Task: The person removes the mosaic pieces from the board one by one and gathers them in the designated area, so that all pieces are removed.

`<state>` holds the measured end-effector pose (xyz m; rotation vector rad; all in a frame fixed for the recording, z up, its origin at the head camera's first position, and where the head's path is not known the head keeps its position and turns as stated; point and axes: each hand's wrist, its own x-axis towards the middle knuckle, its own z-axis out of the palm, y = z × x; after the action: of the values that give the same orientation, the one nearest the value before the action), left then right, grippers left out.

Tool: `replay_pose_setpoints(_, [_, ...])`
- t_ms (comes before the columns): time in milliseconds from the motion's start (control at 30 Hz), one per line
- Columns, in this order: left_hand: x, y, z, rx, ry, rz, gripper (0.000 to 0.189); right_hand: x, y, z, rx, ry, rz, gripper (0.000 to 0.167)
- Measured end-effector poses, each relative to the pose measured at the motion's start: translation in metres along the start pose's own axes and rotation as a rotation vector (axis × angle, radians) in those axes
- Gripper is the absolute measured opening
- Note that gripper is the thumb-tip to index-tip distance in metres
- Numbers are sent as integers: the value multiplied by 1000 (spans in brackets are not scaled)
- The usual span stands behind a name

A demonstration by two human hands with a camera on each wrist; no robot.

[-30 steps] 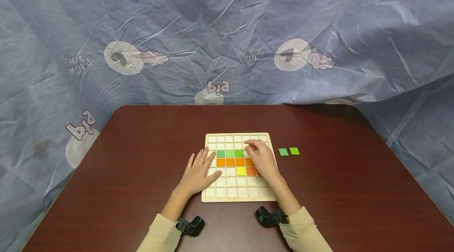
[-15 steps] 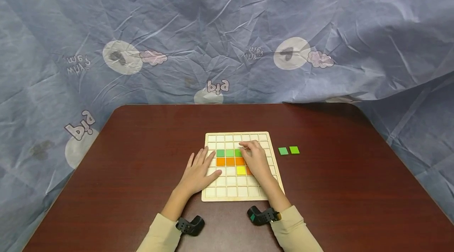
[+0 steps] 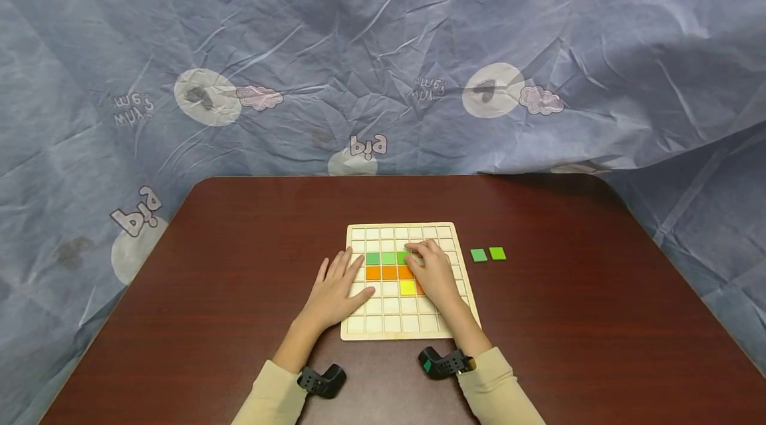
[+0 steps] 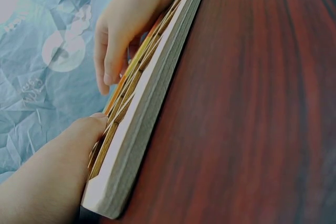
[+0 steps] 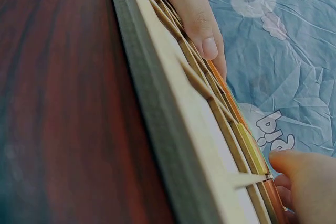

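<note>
A pale wooden grid board point(image 3: 391, 335) lies on the table. My left hand point(image 3: 332, 295) rests on its left edge with fingers spread; in the left wrist view that thumb point(image 4: 97, 121) lies over the rim. Over the board's right half, my right hand point(image 3: 435, 279) has bent fingers, thumb and index tips apart at the right side of a bright green tile point(image 3: 401, 257). I cannot tell whether they grip it. To its left are a light green tile point(image 3: 388, 258) and a teal-green tile point(image 3: 373, 259). Orange tiles point(image 3: 389, 273) and a yellow tile point(image 3: 407, 288) sit nearer; the hand hides others.
Right of the board lie a loose teal-green tile point(image 3: 479, 255) and a loose bright green tile point(image 3: 497, 253). The dark red-brown table point(image 3: 574, 318) extends on both sides of the board. A wrinkled blue printed cloth point(image 3: 383, 46) hangs behind it.
My right hand has shifted left across the board, its fingertips coming to the bright green tile and its hand covering more orange tiles. My left hand and the loose tiles have stayed put.
</note>
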<state>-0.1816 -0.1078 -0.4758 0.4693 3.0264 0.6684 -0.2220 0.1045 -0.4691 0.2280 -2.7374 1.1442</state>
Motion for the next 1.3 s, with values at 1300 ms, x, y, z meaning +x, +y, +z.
replay_pose_setpoints(1300, [0, 1, -1, 9, -4, -5, 72, -1, 0, -1, -34, -13, -10, 23])
